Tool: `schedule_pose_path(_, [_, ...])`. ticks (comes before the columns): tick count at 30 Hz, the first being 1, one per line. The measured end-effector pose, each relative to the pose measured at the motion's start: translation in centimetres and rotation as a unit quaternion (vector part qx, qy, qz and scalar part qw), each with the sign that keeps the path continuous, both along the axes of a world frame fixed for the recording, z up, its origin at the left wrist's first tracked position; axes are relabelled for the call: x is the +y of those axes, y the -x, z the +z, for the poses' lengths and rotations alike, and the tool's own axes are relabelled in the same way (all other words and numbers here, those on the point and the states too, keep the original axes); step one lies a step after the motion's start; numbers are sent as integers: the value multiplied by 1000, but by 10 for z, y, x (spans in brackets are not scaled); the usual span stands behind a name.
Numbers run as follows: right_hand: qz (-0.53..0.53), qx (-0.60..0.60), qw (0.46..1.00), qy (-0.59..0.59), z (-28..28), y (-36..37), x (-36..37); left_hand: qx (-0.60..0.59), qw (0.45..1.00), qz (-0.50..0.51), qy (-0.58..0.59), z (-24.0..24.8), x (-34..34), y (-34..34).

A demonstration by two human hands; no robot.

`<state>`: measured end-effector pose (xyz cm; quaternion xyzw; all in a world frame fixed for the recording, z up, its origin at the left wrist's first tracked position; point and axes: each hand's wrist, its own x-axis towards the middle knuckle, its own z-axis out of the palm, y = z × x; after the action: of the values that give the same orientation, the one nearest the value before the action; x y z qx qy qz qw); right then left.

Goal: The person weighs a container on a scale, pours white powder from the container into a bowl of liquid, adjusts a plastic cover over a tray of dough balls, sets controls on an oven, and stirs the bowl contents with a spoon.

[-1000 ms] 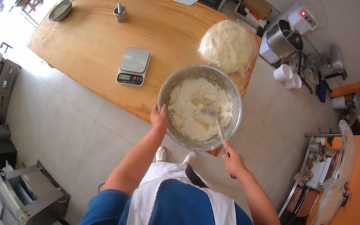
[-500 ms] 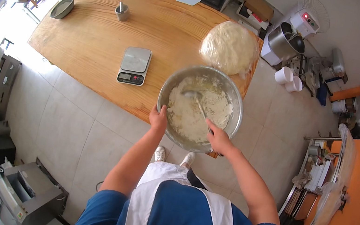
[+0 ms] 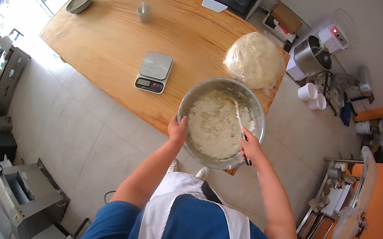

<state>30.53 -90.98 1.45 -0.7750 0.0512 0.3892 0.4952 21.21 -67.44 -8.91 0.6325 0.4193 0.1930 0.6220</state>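
A large metal bowl [image 3: 261,125] rests at the near right corner of the wooden table, with a pale, lumpy flour mixture [image 3: 212,130] inside. My left hand [image 3: 178,129] grips the bowl's left rim. In my right hand [image 3: 252,148], fingers wrapped round its dark grip, is a long-handled metal spoon [image 3: 239,114]. Its lower end dips into the far side of the mixture and is hidden there. Just beyond the bowl lies a big mound of dough [image 3: 255,60] wrapped in clear plastic. A digital kitchen scale [image 3: 154,72] sits to the bowl's left.
On the wooden table [image 3: 110,31] stand a small metal cup [image 3: 143,13] and, far left, a shallow round pan [image 3: 79,3]. A white scraper [image 3: 214,5] lies at the far edge. A floor mixer [image 3: 312,56] and white buckets [image 3: 308,92] are off to the right.
My right hand has swung the spoon from the middle of the mixture to its far right, and the handle now stands steeper. My left hand stays on the rim. The whole view has shifted slightly.
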Motion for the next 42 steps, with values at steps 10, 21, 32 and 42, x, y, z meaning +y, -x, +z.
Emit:
schedule_pose_path(10, [418, -274, 836, 226, 72, 55, -3, 56, 997, -39, -31, -11, 3, 6])
schedule_pose_path(21, [388, -163, 865, 273, 89, 83, -75, 64, 996, -47, -30, 6, -2, 4])
schedule_pose_path(32, [278, -265, 900, 205, 30, 74, -14, 83, 996, -34, 10, -11, 4, -1])
schedule_pose_path(42, [259, -314, 899, 159, 6, 83, -75, 28, 998, 8, -49, -50, 10, -2])
